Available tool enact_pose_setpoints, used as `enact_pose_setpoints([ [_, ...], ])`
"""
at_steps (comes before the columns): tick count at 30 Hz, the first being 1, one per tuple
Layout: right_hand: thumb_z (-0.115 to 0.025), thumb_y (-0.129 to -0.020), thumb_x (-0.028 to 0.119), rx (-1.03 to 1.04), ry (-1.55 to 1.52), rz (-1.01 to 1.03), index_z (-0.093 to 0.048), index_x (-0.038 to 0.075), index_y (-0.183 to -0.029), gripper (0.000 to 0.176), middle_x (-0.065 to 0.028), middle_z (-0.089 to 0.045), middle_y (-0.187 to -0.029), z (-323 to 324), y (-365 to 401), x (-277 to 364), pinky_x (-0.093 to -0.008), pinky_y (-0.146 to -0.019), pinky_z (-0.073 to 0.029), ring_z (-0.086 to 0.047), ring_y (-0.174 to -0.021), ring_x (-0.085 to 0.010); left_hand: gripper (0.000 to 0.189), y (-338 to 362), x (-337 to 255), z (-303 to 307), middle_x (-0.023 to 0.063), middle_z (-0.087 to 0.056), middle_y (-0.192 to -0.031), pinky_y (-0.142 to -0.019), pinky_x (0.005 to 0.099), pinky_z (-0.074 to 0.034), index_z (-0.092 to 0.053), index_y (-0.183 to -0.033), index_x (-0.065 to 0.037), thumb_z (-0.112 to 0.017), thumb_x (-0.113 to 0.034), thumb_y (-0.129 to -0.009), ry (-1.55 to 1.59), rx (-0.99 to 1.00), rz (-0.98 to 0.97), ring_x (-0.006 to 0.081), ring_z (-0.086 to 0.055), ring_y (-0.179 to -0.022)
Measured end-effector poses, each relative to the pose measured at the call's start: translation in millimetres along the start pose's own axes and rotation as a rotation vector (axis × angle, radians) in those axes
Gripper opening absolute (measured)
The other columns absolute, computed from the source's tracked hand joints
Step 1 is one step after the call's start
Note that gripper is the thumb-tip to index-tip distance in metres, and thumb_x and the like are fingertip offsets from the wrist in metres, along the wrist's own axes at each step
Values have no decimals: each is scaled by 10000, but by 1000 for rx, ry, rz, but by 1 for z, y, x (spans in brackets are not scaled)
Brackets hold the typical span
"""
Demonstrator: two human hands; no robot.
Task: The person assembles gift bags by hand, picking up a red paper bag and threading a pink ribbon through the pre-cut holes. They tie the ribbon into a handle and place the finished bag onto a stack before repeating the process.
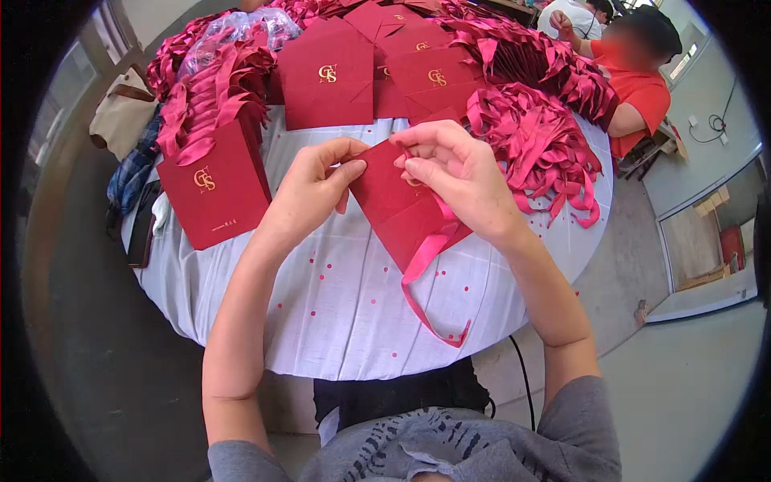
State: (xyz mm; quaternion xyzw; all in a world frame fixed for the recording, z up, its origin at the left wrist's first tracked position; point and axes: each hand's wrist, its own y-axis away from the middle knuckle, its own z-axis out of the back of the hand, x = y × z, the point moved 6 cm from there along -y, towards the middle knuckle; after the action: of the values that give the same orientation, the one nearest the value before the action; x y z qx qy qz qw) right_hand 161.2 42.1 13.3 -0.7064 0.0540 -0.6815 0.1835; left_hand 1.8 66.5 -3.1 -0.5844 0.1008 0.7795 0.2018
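Head camera, forward and down (fisheye), close above left hand (309, 191), right hand (459, 173)

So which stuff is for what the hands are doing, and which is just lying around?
In use: red paper bag, held by left hand and right hand; its pink ribbon; ribbon pile; flat red bags.
Lying about: tan handbag; plaid cloth; clear plastic bag.

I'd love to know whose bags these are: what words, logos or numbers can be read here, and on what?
"GS", a gold monogram, on the standing red gift bag at the left.
"GS", the same monogram, on the flat red bags piled farther back.
A small gold line low on the standing bag: too small to read.
The held red bag, between left hand and right hand: no print shows.
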Motion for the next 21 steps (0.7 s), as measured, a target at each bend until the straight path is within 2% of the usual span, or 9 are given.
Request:
enact_pose_setpoints([
  [3,-578,-861,-43,9,149,43,-605,-52,-1025,167,-68,-481,-1059,1,3,3,-259,-736,-534,-628,-862,-143,176,2,-5,-2,-36,-566,-733,-494,174,-357,-619,-1034,-6,-526,-121,-939,37,2,22,13,-435,-536],
  [4,-573,-872,-23,-28,181,82,-627,-36,-987,128,-64,-550,-1003,2,4,4,-237,-715,-526,-628,-835,-123,176,2,-5,-2,-36,-566,-733,-494,174,-357,-619,-1034,-6,-526,-121,-939,43,-2,17,13,-435,-536],
  [5,-573,-872,-23,-23,186,82,-627,-36,-987,128,-64,-550,-1003,2,4,6,-237,-715,-526,-628,-835,-123,177,2,-4,-2,-37,-567,-732,-493,173,-357,-621,-1032,-7,-523,-123,-941,50,10,17,11,-437,-535],
  [7,-567,-886,1,-56,35,-24,-632,-22,-986,122,-54,-617,-907,4,3,6,-219,-683,-515,-621,-785,-97,178,3,-3,-1,-38,-568,-732,-492,171,-356,-622,-1031,-8,-521,-124,-942,59,18,23,9,-438,-533],
  [8,-552,-901,17,-50,79,-6,-621,-16,-1019,141,-51,-652,-824,4,3,11,-210,-664,-506,-617,-756,-82,177,4,-4,-2,-40,-569,-732,-492,171,-355,-624,-1029,-9,-521,-125,-942,67,19,24,8,-437,-533],
  [14,-571,-888,6,-5,165,-21,-590,-35,-1032,151,-66,-644,-803,-1,8,10,-218,-629,-507,-613,-708,-85,177,2,-3,0,-46,-568,-732,-488,170,-349,-626,-1031,-12,-523,-124,-941,103,17,-4,5,-432,-533],
  [16,-601,-866,1,-14,203,-45,-605,-33,-971,110,-64,-647,-814,-4,10,7,-222,-598,-495,-605,-708,-74,176,3,-2,0,-47,-567,-732,-484,170,-346,-627,-1032,-12,-524,-123,-941,118,26,-4,4,-431,-534],
  [19,-631,-833,-6,-59,390,38,-624,-22,-915,84,-67,-647,-813,-4,9,4,-228,-591,-488,-608,-705,-83,177,3,-4,1,-46,-569,-736,-479,173,-347,-626,-1032,-8,-526,-121,-941,103,8,-32,3,-432,-528],
  [21,-668,-788,-3,-114,513,186,-640,-3,-873,90,-73,-636,-796,-4,10,7,-238,-591,-487,-611,-684,-108,178,3,-4,0,-43,-572,-740,-473,175,-351,-624,-1035,-1,-528,-116,-939,101,23,-30,4,-433,-523],
])
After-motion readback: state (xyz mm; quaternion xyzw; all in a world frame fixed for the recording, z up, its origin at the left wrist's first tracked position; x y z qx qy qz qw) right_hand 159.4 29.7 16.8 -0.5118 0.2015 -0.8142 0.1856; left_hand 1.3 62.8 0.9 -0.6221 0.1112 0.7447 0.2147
